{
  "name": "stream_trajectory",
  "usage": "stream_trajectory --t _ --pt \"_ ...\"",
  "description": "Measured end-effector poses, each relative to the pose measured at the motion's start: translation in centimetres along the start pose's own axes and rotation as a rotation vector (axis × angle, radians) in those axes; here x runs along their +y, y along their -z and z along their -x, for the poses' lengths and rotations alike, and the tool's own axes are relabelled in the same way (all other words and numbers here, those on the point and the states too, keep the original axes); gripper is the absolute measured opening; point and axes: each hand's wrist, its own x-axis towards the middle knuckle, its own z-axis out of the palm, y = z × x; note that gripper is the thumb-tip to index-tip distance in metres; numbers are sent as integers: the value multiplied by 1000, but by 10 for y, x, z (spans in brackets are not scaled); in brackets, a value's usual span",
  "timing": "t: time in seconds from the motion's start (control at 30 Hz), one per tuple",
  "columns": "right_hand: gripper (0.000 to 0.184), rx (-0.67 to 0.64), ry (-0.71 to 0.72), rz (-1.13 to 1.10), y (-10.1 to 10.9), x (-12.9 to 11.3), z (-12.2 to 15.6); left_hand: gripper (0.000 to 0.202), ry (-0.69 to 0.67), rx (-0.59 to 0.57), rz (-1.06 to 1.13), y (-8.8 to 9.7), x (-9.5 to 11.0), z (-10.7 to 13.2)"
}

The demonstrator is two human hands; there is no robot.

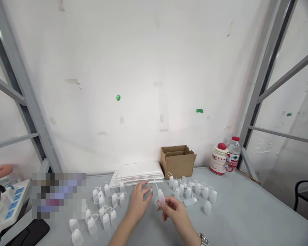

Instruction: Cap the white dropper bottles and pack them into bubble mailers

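Note:
My right hand (173, 211) grips a small translucent squeeze bottle (161, 197) between thumb and fingers. The bottle stands nearly upright, with a thin strap or tube rising from its top. Just left of it, my left hand (140, 201) hovers with thumb and fingers apart; I make out nothing in it. Several similar bottles (106, 221) with looped cap straps stand to the left. Another group (188, 192) is on the right, where one bottle (190, 202) lies on its side and another (207, 207) stands apart, nearer to me.
Behind my hands lies a stack of white flat packs (140, 172), beside an open cardboard box (179, 164). A red-lidded jar (218, 160) and a water bottle (234, 150) stand back right. A black phone (32, 234) and power strip (14, 205) occupy the left of the grey table (236, 212).

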Motion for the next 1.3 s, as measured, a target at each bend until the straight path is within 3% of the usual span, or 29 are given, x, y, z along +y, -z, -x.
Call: stream_trajectory --t 0.23,0.4,0.43,0.57,0.67,0.87,1.13,1.3 --pt "50 -2 7 14 -2 -2 3 30 66 -2 149 -10 -6 -1" --pt "51 22 11 75 1 1 1 32 125 34 324 7 5 -6" --pt "49 52 19 100 2 2 0 35 148 39 394 13 9 -6" --pt "36 236 127 290 7 7 -1 28 425 204 1155 28 25 3" --pt "24 304 299 451 6 9 3 17 604 197 1368 25 34 12" --pt "14 222 436 636 0 14 13 10 752 138 1427 14 44 20" --pt "14 222 469 690 2 16 13 10 744 154 1345 12 44 22" --pt "14 246 483 731 2 17 14 20 698 145 1247 11 46 23"
